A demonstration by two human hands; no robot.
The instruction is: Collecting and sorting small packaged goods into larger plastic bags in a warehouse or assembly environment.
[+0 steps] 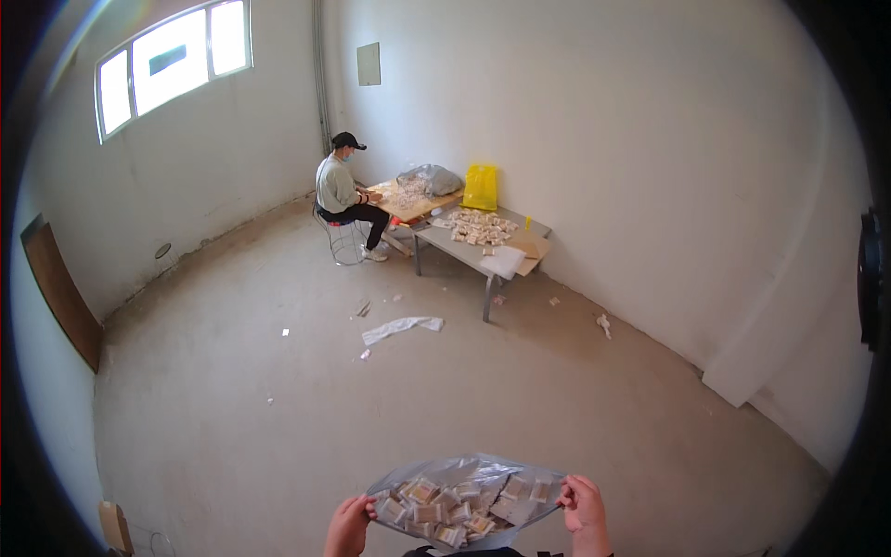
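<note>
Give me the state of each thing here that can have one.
Plastic bag, held open, packets inside
Left hand, closed on bag's left edge
Right hand, closed on bag's right edge
Co-worker, seated on stool
Yellow bag, upright
Small pieces, heaped loose on grey table
Wall panel, apparently shut
White strip, lying crumpled on floor
Window, can't tell

- Head-worn fisheye, the left of a pair, facing forward and down across the floor.
- Nearest: the bag, low in the view.
- Farther: the tabletop, seen from above; the window, upper left.
</note>
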